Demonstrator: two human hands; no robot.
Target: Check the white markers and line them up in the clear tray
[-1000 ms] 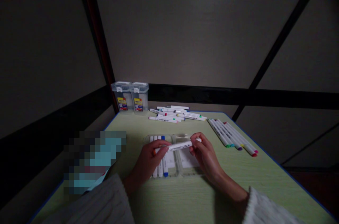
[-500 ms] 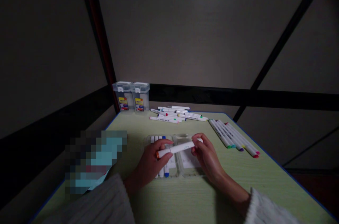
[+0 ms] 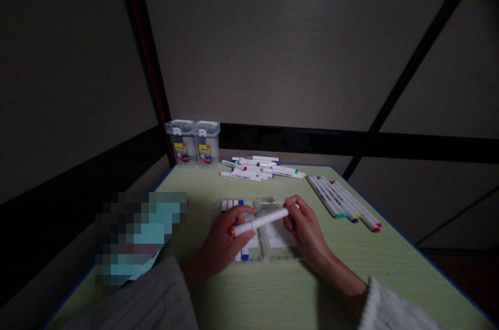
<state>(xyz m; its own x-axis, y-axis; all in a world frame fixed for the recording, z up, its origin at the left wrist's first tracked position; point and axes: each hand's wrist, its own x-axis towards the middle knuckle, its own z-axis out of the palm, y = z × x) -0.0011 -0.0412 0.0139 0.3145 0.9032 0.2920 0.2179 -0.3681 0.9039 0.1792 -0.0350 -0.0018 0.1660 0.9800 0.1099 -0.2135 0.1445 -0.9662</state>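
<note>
- You hold one white marker (image 3: 260, 221) with an orange end cap between both hands, just above the open clear case (image 3: 273, 239) near the middle of the table.
- Your left hand (image 3: 220, 244) is closed around the orange-capped end, thumb on top and fingers curled beneath.
- Your right hand (image 3: 307, 231) pinches the opposite end between thumb and fingertips; the other fingers are loosely bent.
- The marker lies tilted, with the orange end lower and nearer to you.
- The left half of the case holds a row of white markers (image 3: 237, 205), one with a blue cap; the right half shows only a pale insert.
- A neat row of markers with coloured tips (image 3: 343, 203) lies to the right of the case, well apart from it.
- A loose pile of markers (image 3: 259, 168) lies at the far edge.
- Two clear lidded boxes (image 3: 193, 142) with yellow labels stand at the far left corner, touching each other.
- The table (image 3: 280, 293) is pale green with a blue edge.
- The room is dim: grey walls, dark bars crossing them.
</note>
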